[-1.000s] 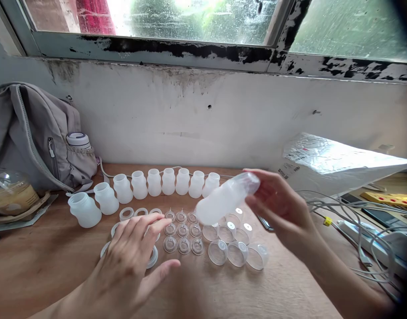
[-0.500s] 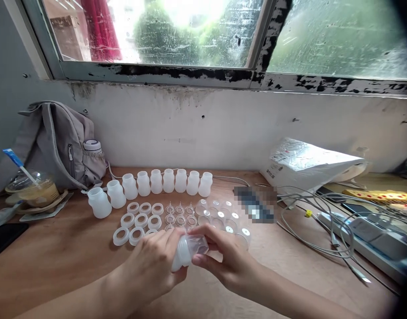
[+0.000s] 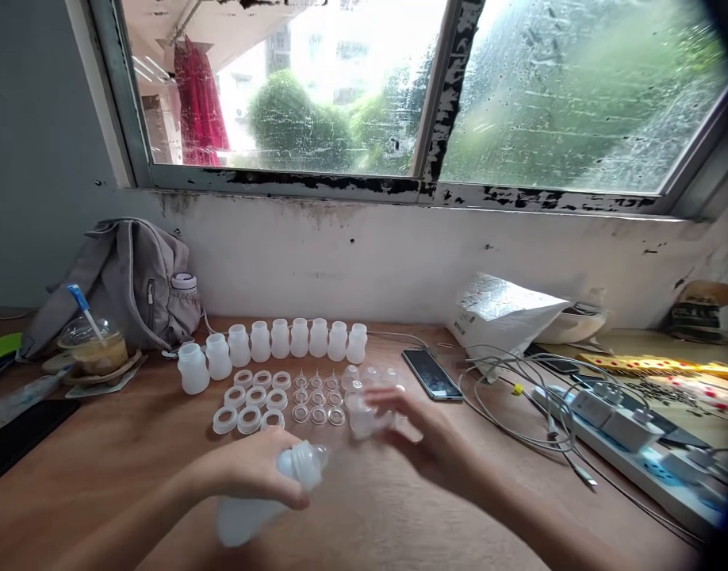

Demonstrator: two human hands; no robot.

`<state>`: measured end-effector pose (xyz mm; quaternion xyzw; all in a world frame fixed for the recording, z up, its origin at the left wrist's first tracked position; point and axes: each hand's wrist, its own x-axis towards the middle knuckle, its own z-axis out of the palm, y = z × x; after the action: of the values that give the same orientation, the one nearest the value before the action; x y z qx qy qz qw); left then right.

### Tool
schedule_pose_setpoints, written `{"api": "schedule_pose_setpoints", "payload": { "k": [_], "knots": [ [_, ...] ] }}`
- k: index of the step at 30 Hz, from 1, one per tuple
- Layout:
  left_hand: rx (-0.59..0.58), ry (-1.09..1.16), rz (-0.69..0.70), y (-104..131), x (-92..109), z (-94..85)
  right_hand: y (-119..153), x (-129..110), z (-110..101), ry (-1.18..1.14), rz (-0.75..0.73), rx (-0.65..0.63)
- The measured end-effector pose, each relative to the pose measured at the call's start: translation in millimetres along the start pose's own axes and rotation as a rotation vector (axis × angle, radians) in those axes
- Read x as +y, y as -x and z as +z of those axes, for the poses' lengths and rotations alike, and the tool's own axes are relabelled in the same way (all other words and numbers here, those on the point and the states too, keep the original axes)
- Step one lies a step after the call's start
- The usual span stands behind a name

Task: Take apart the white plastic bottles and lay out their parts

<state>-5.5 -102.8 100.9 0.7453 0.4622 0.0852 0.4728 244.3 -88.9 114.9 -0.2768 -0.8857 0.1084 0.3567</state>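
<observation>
My left hand [image 3: 250,474] is wrapped round a frosted bottle [image 3: 245,519], which lies tilted with a ring and clear nipple at its upper right end. My right hand [image 3: 417,432], blurred, has its fingers round a clear cap [image 3: 364,416], apart from the bottle. Behind the hands, several white rings [image 3: 248,419] lie in rows. Beside them are several clear nipples [image 3: 319,415] with thin tips. More clear caps [image 3: 391,377] sit to the right, partly hidden by my right hand. Several open frosted bottles [image 3: 279,339] stand in a curved row at the back.
A grey backpack [image 3: 129,277] and a drink cup [image 3: 96,349] are at the left, near a black phone [image 3: 24,436]. To the right lie another phone [image 3: 432,374], tangled cables [image 3: 500,412], a white bag [image 3: 500,313] and a power strip [image 3: 649,468].
My hands have moved apart. The left hand carries the bottle left and down; the right hand has moved right with the clear cap, off the bottle. The camera view has tilted up.
</observation>
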Motion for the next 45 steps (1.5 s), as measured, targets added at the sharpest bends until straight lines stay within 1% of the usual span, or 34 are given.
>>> {"api": "schedule_pose_setpoints", "payload": {
  "k": [2,4,7,10,12,14,17,19,21,23,25,26,27,28,31,32,33,35,37,38,42,45],
  "knots": [
    [-0.007,0.227,0.018,-2,-10,-3.6,-1,28,-8,0.16,0.124,0.175],
    [0.028,0.457,0.049,-4,-15,-3.8,0,60,-13,0.311,0.238,0.258],
    [0.169,0.659,0.056,-9,-15,0.0,5,108,-10,0.412,0.463,0.301],
    [0.307,0.704,0.056,-20,-17,5.0,13,143,0,0.472,0.652,0.232],
    [0.349,0.681,0.096,-30,-23,9.0,19,159,6,0.495,0.715,0.175],
    [0.366,0.651,0.138,-38,-31,13.9,24,168,11,0.48,0.746,0.149],
    [0.398,0.603,0.202,-46,-40,22.6,31,174,15,0.423,0.738,0.144],
    [0.432,0.565,0.247,-47,-42,27.9,34,175,15,0.375,0.724,0.147],
    [0.451,0.52,0.25,-45,-42,31.7,34,174,14,0.324,0.726,0.161],
    [0.468,0.463,0.226,-41,-39,34.0,30,166,12,0.297,0.705,0.23],
    [0.492,0.398,0.214,-36,-36,35.4,23,149,10,0.286,0.635,0.341],
    [0.507,0.363,0.217,-34,-35,36.1,19,136,10,0.265,0.58,0.372],
    [0.52,0.323,0.226,-32,-33,36.9,15,121,11,0.21,0.555,0.374],
    [0.529,0.277,0.235,-30,-32,37.9,11,104,14,0.107,0.544,0.319],
    [0.56,0.122,0.276,-29,-31,42.6,6,53,31,-0.282,0.523,-0.006],
    [0.576,0.07,0.298,-30,-30,44.5,6,39,39,-0.385,0.516,-0.1],
    [0.589,0.023,0.322,-30,-30,46.5,7,29,46,-0.468,0.521,-0.166],
    [0.594,-0.041,0.359,-30,-30,50.2,9,16,59,-0.536,0.551,-0.167],
    [0.567,-0.05,0.356,-28,-29,52.8,12,12,65,-0.549,0.582,-0.144],
    [0.55,-0.036,0.342,-28,-28,53.5,13,12,66,-0.554,0.597,-0.154],
    [0.478,0.044,0.271,-24,-26,51.8,15,15,62,-0.613,0.62,-0.286],
    [0.45,0.058,0.229,-22,-25,46.8,15,13,59,-0.64,0.57,-0.29]
  ]
}}
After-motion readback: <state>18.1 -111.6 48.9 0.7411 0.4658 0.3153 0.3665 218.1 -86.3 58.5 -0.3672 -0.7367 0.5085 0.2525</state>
